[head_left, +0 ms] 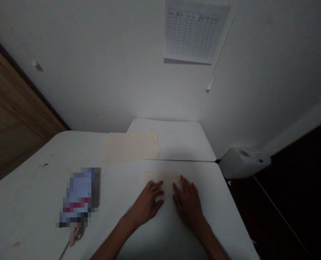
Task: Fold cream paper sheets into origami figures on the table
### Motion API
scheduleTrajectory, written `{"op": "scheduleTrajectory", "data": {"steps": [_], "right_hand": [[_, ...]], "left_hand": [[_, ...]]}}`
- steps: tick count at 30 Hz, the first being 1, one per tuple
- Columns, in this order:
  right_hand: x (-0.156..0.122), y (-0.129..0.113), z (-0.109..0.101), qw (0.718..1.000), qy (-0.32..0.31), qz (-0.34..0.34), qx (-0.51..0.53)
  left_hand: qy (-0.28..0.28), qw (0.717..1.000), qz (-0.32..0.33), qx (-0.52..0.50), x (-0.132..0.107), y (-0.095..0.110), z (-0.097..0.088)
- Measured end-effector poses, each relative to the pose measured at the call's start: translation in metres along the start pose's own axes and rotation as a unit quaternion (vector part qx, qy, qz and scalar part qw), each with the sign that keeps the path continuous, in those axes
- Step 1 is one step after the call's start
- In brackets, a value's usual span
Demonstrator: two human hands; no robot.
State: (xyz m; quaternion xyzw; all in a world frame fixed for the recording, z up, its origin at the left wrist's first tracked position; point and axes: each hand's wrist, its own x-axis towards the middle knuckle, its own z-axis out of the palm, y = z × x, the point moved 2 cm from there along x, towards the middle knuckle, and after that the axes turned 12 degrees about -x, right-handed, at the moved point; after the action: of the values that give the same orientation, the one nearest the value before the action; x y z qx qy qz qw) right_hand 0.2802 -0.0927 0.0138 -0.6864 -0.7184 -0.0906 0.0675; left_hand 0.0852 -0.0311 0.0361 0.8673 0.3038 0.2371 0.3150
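Observation:
A thin cream-coloured sheet, apparently paper (167, 186), lies on the white table (160, 231) in front of me. On its left side rests my left hand (149, 204), fingers curved and spread, fingertips on the sheet. My right hand (188, 206) is palm down at the sheet's right side, its fingers stretched and slightly apart. Neither hand grips anything that I can see. Dim light makes the sheet's edges and any fold hard to make out. Farther back and to the left, larger cream sheets (132, 146) lie on the table.
A pixelated blue-white object (78, 196) with a cord lies at the left. Behind the table, a printed chart (194, 32) hangs on the wall. A white plastic container (241, 162) stands on the dark floor at the right. A wooden door (11, 119) borders the left.

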Motion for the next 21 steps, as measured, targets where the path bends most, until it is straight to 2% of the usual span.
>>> {"op": "scheduleTrajectory", "data": {"steps": [4, 9, 13, 17, 21], "right_hand": [[0.007, 0.012, -0.001, 0.998, -0.006, 0.05, -0.029], [0.023, 0.015, -0.009, 0.998, 0.021, 0.066, -0.008], [0.045, 0.014, -0.014, 0.999, 0.024, 0.003, 0.046], [0.066, 0.011, -0.011, 0.991, -0.022, -0.099, 0.087], [0.077, 0.011, -0.01, 0.986, -0.041, -0.114, 0.114]], "left_hand": [[0.004, 1.0, 0.003, 0.005, -0.002, -0.001, 0.0], [0.004, 1.0, 0.004, 0.004, -0.001, 0.002, -0.002], [-0.001, 1.0, 0.019, 0.004, 0.004, 0.003, -0.005], [0.003, 1.0, 0.031, 0.006, 0.009, -0.006, -0.007], [0.04, 0.999, 0.023, -0.018, 0.015, -0.022, -0.008]]}}
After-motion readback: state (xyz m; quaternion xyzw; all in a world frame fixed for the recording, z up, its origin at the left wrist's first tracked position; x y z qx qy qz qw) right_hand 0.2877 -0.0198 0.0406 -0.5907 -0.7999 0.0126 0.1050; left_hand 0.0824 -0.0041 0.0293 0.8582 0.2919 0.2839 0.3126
